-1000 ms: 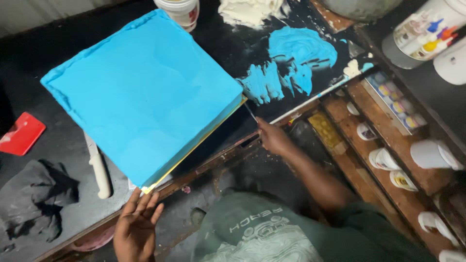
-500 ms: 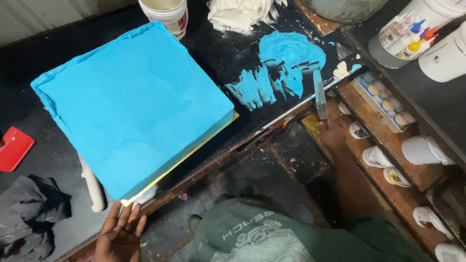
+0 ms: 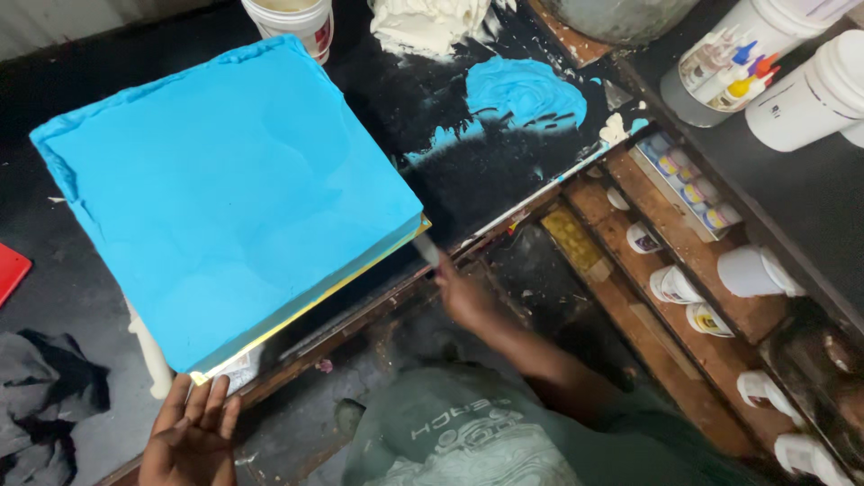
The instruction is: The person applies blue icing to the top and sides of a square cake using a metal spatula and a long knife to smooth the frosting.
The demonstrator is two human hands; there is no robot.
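Fingers of the left hand lie spread flat at the blue slab's six o'clock corner. At four o'clock, the right hand pinches a scraper against the slab's edge on the black surface.

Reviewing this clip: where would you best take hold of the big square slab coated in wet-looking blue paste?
Probably the square blue-coated slab by its bare yellow near edge, from below at the table's front: the top is all paste, while that edge looks uncoated and overhangs near the left hand.
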